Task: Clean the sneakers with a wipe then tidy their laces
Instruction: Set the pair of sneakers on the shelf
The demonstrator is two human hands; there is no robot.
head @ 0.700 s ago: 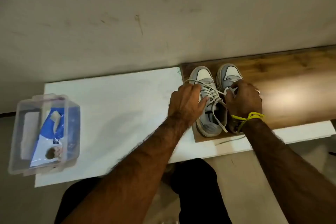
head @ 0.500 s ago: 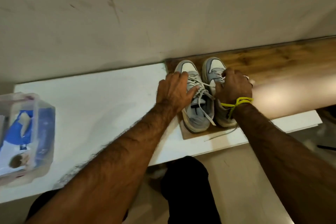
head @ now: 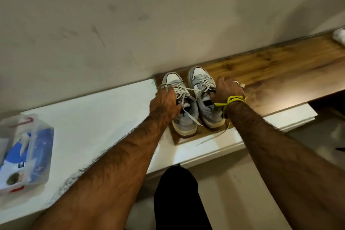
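Observation:
Two grey and white sneakers stand side by side on a brown wooden board (head: 280, 73), toes toward the wall. My left hand (head: 165, 102) lies on the left sneaker (head: 183, 117) with a white lace (head: 179, 87) looped round its fingers. My right hand (head: 226, 90) grips the right sneaker (head: 200, 80) at its tongue, where the laces cross. One lace end (head: 192, 117) hangs over the left sneaker's side. A yellow cord is tied round my right wrist.
A clear plastic box (head: 40, 155) holding a blue and white wipe pack sits at the left on the white table (head: 97, 117). The wall rises right behind the sneakers. A white object (head: 339, 36) lies at the board's far right. My dark trouser leg shows below the table edge.
My left hand has pulled a lace loop out to the left of the left sneaker. My right hand has shifted to the right sneaker's side. The camera view has swung.

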